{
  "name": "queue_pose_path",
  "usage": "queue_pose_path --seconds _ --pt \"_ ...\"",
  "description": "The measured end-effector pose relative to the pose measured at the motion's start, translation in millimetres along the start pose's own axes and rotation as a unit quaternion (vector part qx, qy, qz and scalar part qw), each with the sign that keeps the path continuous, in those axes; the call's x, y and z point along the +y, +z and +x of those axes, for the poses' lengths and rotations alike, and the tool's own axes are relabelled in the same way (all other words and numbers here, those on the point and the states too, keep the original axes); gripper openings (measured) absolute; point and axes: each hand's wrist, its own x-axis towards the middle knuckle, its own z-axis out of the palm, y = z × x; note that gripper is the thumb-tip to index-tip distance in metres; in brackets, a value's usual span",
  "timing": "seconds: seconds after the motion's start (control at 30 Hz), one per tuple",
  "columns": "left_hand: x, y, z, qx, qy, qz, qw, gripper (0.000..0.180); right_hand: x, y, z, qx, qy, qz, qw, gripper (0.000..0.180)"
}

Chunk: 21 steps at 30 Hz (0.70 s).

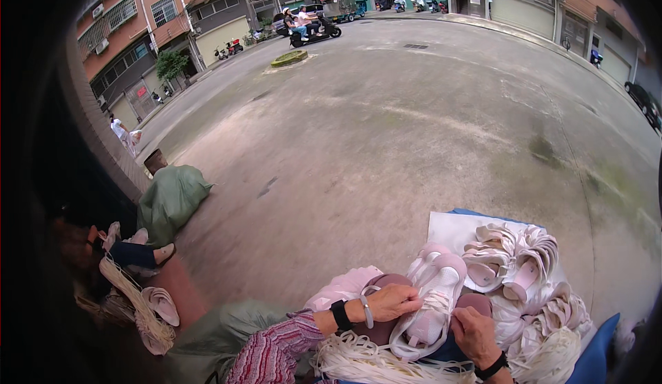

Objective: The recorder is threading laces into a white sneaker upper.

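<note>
A pink and white shoe upper (pixel 436 289) lies in front of me, its white shoelace (pixel 434 304) threaded across the front. My left hand (pixel 389 304) reaches in from the left, fingertips pinched on the shoelace at the upper's edge. On the other side my right hand (pixel 476 331) has its thumb and fingers pressed together close to the upper; what they pinch is too small to make out. Below the hands spreads a bundle of loose white laces (pixel 365 360). Stacked pink and white shoe uppers (pixel 527 263) lie to the right.
Another bundle of pale laces (pixel 552 360) lies at the lower right by blue sheeting (pixel 605 346). At the left sits another person (pixel 141 253) with laces and uppers, beside a green sack (pixel 176 201). Farther off, two people ride a scooter (pixel 317 31) along the street.
</note>
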Motion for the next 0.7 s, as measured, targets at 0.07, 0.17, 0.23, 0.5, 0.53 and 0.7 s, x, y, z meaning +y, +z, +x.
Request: queue_pose_path --seconds 0.07,0.17,0.23,0.5,0.53,0.7 --pt "-3.1 -2.9 -1.4 -0.026 -0.015 -0.002 1.000 0.026 -2.7 -16.0 -1.4 -0.011 -0.006 -0.031 0.999 0.012" --pt "-20.3 -1.6 -0.3 0.026 0.008 0.021 0.999 0.026 8.2 -21.2 -9.7 -0.027 -0.017 -0.076 0.997 0.013" --pt "-20.8 -1.6 1.5 0.005 -0.023 0.033 0.999 0.025 25.5 -9.7 -19.0 -0.044 -0.011 -0.082 0.996 0.013" --pt "-11.9 -25.4 -17.2 0.240 -0.006 -0.022 0.970 0.022 15.8 -24.8 -6.0 0.167 0.142 0.167 0.961 0.010" --pt "7.4 -29.8 -23.2 0.232 -0.055 -0.090 0.967 0.023 7.9 -28.6 -3.3 0.153 0.133 0.178 0.963 0.009" --pt "0.2 -10.0 -35.8 0.083 -0.116 -0.283 0.948 0.030 -9.4 -5.2 -13.2 -0.010 -0.005 0.159 0.987 0.012"
